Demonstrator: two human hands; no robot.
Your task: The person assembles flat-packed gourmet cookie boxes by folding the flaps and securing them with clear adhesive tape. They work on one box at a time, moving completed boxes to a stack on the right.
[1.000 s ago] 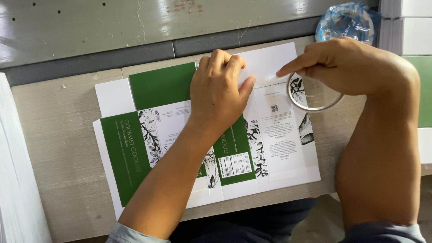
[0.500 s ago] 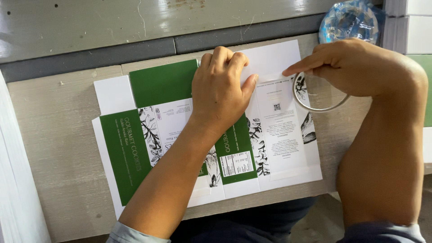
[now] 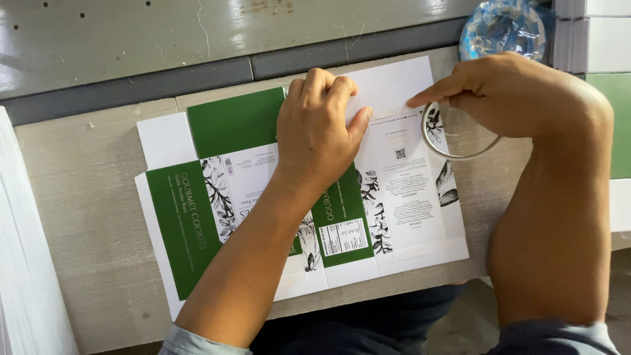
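Note:
A flat, unfolded carton blank (image 3: 197, 217), green and white with leaf drawings, lies on the pale wooden table (image 3: 85, 217). My left hand (image 3: 319, 128) presses down on its upper middle, fingers curled near the top white flap (image 3: 394, 82). My right hand (image 3: 519, 98) holds a clear tape roll (image 3: 453, 148) at the blank's upper right edge, with the index finger pointing at the fold of the white flap.
A clear blue-tinted plastic bundle (image 3: 503, 29) sits at the back right. Stacked white and green sheets (image 3: 601, 72) stand at the right edge, and a white stack (image 3: 26, 263) at the left. A grey metal surface (image 3: 164, 33) runs behind the table.
The view has shifted slightly. My right hand with the tape roll has edged a little down and right along the flap. My left hand stays pressed on the blank.

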